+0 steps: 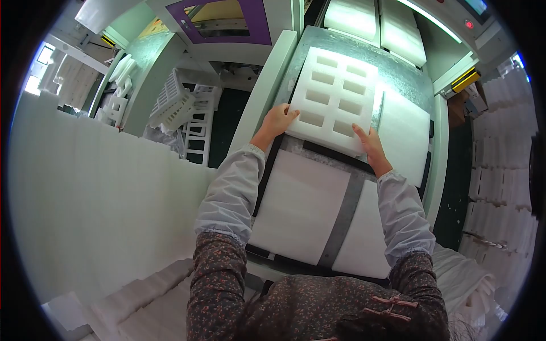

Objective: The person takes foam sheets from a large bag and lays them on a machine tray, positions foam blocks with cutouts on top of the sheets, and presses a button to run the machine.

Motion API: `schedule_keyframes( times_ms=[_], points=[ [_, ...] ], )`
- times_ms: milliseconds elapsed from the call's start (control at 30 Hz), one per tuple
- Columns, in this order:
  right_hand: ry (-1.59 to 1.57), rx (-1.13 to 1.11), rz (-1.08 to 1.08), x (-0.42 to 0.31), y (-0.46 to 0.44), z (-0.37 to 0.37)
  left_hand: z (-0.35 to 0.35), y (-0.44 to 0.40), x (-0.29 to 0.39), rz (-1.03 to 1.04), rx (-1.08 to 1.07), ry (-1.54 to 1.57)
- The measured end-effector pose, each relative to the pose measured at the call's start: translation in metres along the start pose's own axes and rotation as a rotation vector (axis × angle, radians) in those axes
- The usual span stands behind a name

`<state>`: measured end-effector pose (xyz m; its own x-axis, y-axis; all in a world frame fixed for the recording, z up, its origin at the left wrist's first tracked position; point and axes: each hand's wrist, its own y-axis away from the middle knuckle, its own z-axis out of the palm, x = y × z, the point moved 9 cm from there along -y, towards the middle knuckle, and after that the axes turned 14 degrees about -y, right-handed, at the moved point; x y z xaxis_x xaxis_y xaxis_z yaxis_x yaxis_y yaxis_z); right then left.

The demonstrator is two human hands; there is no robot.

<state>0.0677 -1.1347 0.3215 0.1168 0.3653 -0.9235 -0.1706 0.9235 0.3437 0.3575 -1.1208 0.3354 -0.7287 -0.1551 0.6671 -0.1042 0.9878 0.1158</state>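
A thick white foam block (333, 109) with several rectangular cutouts in two columns lies on the metal bed (315, 38) ahead of me. My left hand (278, 120) grips its near left edge, the thumb resting on top by a cutout. At the near right corner, my right hand (371, 146) holds the block with its thumb on the upper face; the other fingers are mostly hidden. Beside the block on the right is a plain white foam sheet (404, 131). Closer to my body lie two more plain sheets, one on the left (304, 204) and one on the right (362, 230), with a grey metal strip (344, 219) between them.
More white sheets (351, 18) lie at the bed's far end under a bright light. Dark guide bars (338, 156) and raised side walls (259, 105) border the work area. Cut foam frames (198, 128) lean at left. Piled white foam stands at left (102, 199) and right (503, 165).
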Motion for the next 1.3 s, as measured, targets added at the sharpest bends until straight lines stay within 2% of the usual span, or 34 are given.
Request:
schedule_keyframes(
  times_ms=[233, 367, 567, 700, 800, 867, 900, 1033, 1100, 1133, 1200, 1300],
  points=[
    [0.022, 0.022, -0.019, 0.009, 0.005, 0.002, 0.005, 0.000, -0.002, -0.047, -0.005, -0.033],
    [0.020, 0.171, -0.219, 0.007, 0.010, 0.001, 0.004, 0.000, -0.004, -0.016, -0.009, 0.181],
    [-0.050, 0.166, -0.133, 0.011, 0.009, -0.003, 0.004, -0.002, 0.010, 0.006, -0.124, 0.051],
    [-0.140, 0.077, -0.103, 0.016, 0.006, 0.003, 0.000, -0.006, 0.011, 0.076, -0.016, -0.016],
    [-0.146, 0.105, -0.124, 0.012, 0.008, 0.004, -0.002, -0.009, 0.019, 0.214, 0.003, 0.002],
    [0.024, 0.168, -0.116, 0.000, 0.015, 0.005, 0.001, -0.015, 0.027, 0.306, 0.018, -0.245],
    [0.004, 0.178, -0.156, 0.005, 0.012, 0.004, 0.009, -0.018, 0.043, 0.349, -0.011, -0.260],
    [0.012, 0.227, -0.269, 0.010, 0.003, 0.002, 0.022, -0.014, 0.098, 0.375, 0.185, -0.656],
    [0.047, 0.268, -0.287, 0.011, 0.002, 0.000, 0.048, -0.021, 0.095, 0.267, 0.017, -0.719],
    [0.019, 0.238, -0.266, 0.014, 0.000, 0.001, 0.056, -0.021, 0.097, 0.297, -0.005, -0.730],
    [0.072, 0.218, -0.194, 0.013, 0.002, 0.001, 0.058, -0.023, 0.088, 0.207, 0.019, -0.820],
    [0.069, 0.308, -0.252, 0.003, -0.003, -0.007, 0.058, -0.019, 0.090, 0.214, -0.002, -0.808]
  ],
)
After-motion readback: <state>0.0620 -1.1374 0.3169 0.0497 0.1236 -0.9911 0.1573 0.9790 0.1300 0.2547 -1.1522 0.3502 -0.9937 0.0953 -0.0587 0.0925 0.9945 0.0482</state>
